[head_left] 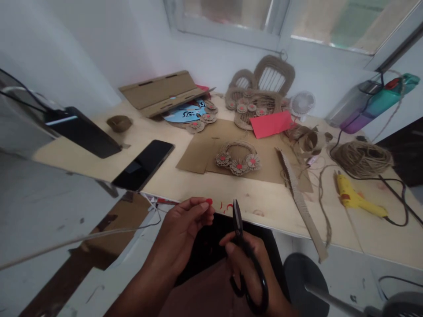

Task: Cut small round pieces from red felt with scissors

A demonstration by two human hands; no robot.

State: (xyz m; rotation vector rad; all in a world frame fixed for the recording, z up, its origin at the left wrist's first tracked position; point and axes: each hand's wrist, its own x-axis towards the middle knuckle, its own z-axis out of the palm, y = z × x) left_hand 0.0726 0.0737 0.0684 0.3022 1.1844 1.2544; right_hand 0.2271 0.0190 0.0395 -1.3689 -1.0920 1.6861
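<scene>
Between the thumb and fingertips of my left hand is a small red paper piece, held at the table's front edge. My right hand grips black-handled scissors, blades pointing up and away from me and looking closed or nearly so. A few thin red paper scraps lie on the wood between the two hands. Farther in, a twine-wrapped ring with pleated cardboard flowers, each with a red centre, rests on a flat cardboard sheet.
A red paper sheet leans by woven twine frames at the back. Rightward lie a corrugated cardboard strip, a yellow glue gun with its cord, and a twine ball. A phone and black power bank are leftward.
</scene>
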